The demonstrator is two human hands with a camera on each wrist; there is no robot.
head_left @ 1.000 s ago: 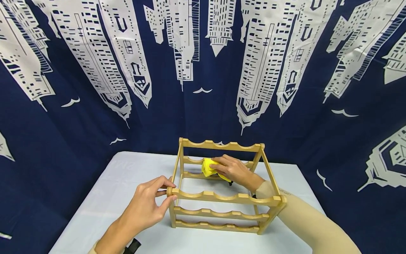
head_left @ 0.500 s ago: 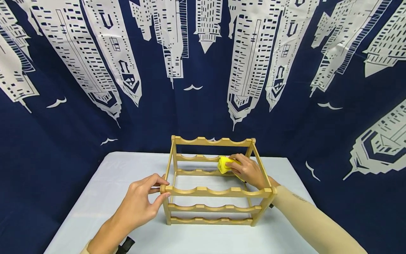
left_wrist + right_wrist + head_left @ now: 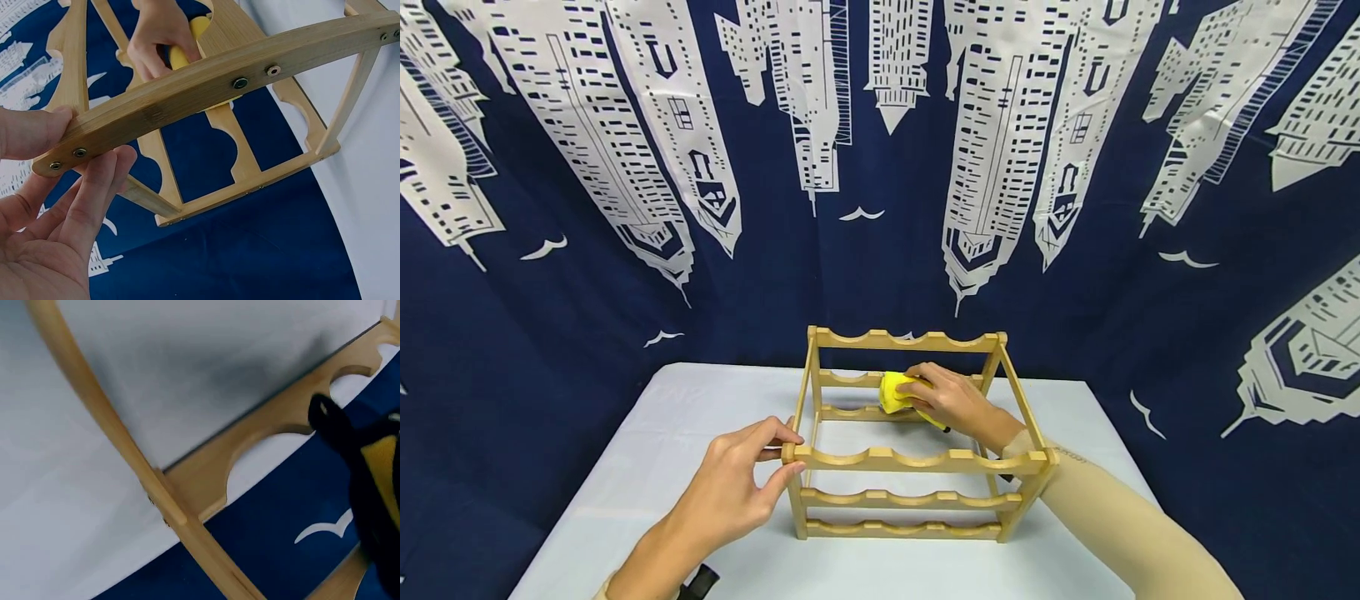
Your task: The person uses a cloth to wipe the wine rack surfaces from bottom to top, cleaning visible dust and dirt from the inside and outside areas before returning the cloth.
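A light wooden wine rack (image 3: 925, 460) with scalloped bars stands on the table. My left hand (image 3: 737, 475) pinches its near left top corner, thumb on one side and fingers on the other; the left wrist view shows these fingers (image 3: 94, 194) against the side rail. Reaching in through the rack's right side, my right hand (image 3: 951, 404) grips a bunched yellow cloth (image 3: 892, 393) at the far middle bar. Black edging with a small loop (image 3: 328, 415) shows on the cloth in the right wrist view, dim at the right edge; the right hand is hidden there.
The table (image 3: 700, 400) has a white cover. Behind it hangs a dark blue curtain (image 3: 820, 275) printed with white buildings and birds. The rack's right side rail (image 3: 1021, 400) passes close beside the right forearm.
My right hand slid the yellow cloth to the right along the far bar, then back left to about where it was. The left hand has kept its hold on the rack's corner.
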